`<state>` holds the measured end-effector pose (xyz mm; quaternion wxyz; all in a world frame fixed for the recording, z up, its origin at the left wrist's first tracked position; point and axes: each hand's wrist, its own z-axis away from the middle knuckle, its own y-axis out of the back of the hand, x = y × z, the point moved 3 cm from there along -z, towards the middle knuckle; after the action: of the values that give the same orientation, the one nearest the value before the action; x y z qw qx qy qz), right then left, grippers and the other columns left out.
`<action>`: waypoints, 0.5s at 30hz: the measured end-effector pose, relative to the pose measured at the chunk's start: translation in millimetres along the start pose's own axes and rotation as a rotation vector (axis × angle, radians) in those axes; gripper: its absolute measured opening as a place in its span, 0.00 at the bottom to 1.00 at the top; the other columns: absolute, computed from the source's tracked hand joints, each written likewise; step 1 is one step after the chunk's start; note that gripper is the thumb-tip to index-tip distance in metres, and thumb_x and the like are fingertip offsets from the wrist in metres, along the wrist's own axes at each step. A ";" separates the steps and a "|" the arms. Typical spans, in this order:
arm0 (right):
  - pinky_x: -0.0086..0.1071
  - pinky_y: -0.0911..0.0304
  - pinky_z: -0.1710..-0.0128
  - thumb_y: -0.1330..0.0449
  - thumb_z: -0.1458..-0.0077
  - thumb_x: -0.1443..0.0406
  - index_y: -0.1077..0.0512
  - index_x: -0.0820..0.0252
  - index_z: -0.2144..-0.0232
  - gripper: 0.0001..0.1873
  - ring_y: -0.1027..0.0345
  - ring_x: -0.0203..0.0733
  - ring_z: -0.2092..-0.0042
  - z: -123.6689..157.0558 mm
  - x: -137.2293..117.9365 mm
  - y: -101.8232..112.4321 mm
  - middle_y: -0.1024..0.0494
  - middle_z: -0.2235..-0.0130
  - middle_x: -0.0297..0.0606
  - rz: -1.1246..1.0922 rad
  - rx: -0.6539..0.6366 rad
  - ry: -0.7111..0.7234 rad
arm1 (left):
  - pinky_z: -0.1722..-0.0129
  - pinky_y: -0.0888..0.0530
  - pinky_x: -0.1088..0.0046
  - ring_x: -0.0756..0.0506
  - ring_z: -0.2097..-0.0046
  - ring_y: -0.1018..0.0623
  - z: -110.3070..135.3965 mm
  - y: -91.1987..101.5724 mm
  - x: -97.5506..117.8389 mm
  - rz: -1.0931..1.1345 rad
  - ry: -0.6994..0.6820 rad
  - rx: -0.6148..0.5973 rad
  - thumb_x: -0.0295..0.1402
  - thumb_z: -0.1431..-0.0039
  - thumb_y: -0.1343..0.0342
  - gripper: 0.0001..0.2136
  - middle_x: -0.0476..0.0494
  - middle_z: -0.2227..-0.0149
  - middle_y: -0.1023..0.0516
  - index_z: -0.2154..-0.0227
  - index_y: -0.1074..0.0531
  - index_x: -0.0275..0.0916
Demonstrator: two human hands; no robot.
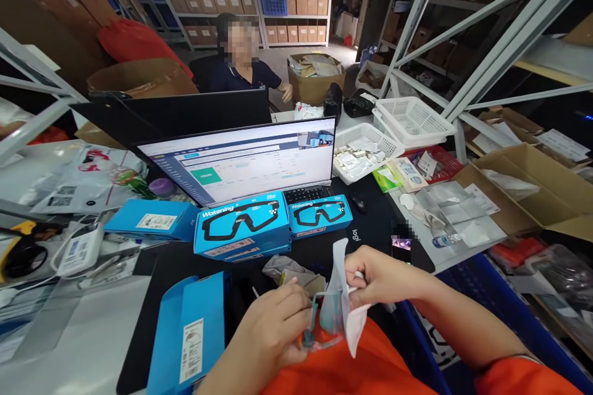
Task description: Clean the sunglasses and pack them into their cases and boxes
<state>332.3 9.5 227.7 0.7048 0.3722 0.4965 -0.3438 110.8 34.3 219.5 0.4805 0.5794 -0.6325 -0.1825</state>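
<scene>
My left hand (pixel 280 324) is closed around one side of a pair of clear, teal-tinted glasses (pixel 316 311), low in front of my body. With its fingers pinched, my right hand (pixel 370 274) holds a white cloth (pixel 345 305) against the lens area. The cloth hides much of the glasses. To the left of my left hand lies an opened blue box (pixel 204 302) with a white label. Just beyond both hands, a crumpled wrapper (pixel 296 274) sits on the black desk mat.
Blue eyewear boxes (pixel 243 222) stand before a laptop (pixel 241 160). A mouse (pixel 356 200) and a phone (pixel 401 247) are on the right. White baskets (pixel 412 120) and an open carton (pixel 523 191) lie farther right. Across the desk sits another person (pixel 245 74).
</scene>
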 end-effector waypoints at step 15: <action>0.27 0.66 0.80 0.27 0.62 0.59 0.52 0.56 0.84 0.32 0.64 0.26 0.78 -15.5 39.4 -34.1 0.53 0.81 0.19 -0.372 -0.134 -0.198 | 0.70 0.29 0.71 0.48 0.71 0.27 24.8 -18.3 -5.6 -0.055 0.013 -0.080 0.32 0.44 0.43 0.07 0.49 0.74 0.26 0.76 0.32 0.42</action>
<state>307.0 1.9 180.2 0.6977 0.1911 0.5066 -0.4691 99.9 26.5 191.1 0.5020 0.5783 -0.6054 -0.2170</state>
